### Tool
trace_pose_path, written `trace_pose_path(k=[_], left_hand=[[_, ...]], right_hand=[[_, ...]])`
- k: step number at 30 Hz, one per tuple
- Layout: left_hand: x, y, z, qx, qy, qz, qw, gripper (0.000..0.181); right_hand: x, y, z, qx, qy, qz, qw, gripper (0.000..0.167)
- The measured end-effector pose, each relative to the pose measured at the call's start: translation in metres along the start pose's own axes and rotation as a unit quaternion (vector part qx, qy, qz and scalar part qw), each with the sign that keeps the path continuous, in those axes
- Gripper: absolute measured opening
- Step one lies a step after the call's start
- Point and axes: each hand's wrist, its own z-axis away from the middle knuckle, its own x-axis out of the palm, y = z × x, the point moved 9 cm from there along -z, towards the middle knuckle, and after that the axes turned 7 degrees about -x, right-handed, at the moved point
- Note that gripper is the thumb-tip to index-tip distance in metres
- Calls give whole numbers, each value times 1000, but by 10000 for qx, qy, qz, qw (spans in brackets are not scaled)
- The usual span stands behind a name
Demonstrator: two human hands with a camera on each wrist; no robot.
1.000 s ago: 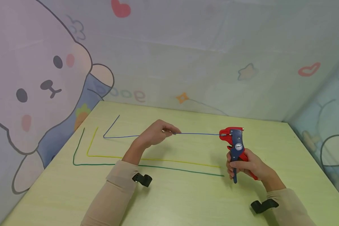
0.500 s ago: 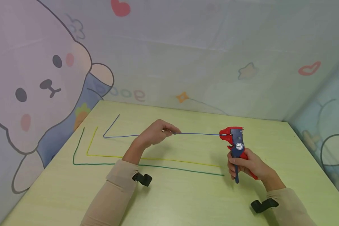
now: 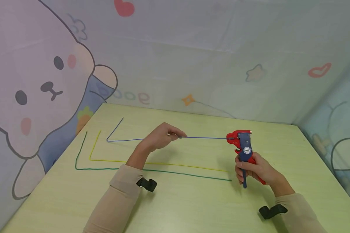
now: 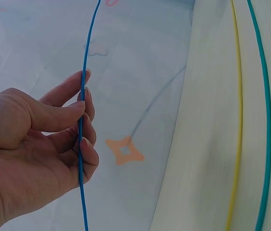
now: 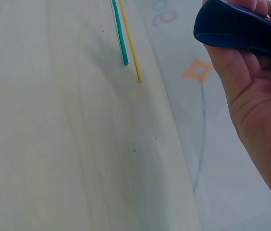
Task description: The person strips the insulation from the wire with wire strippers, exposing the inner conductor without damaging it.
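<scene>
My left hand (image 3: pixel 160 137) pinches a blue wire (image 3: pixel 205 138) between thumb and fingers, above the table. In the left wrist view the thumb presses the blue wire (image 4: pixel 84 91) against the curled fingers. To the left the wire runs on and bends back at a corner. Its right end reaches into the red jaws of a red and blue wire stripper (image 3: pixel 245 145). My right hand (image 3: pixel 259 170) grips the stripper's handles, and the tool stands upright. In the right wrist view one dark blue handle (image 5: pixel 241 29) shows; the stripper's head is out of that view.
A yellow wire (image 3: pixel 175 165) and a green wire (image 3: pixel 180 173) lie on the pale table (image 3: pixel 192 207) nearer the body, both bent at the left. A printed cloth backdrop (image 3: pixel 204 48) rises behind the table's back edge.
The lower blue handle and my right fingers on it shifted slightly to the right between the first frame and the second. Left hand and blue wire stay in place.
</scene>
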Motion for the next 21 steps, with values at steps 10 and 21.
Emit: trace_pose_path(k=[10,21], left_hand=[[-1,-1,-1,-43,23,-15,10000,35],[1,0,0,42,-25,-32,10000,34]], right_hand=[[1,-1,1,-8,-4,22,10000,14],[1,-1,2,19,14,3,10000,14]])
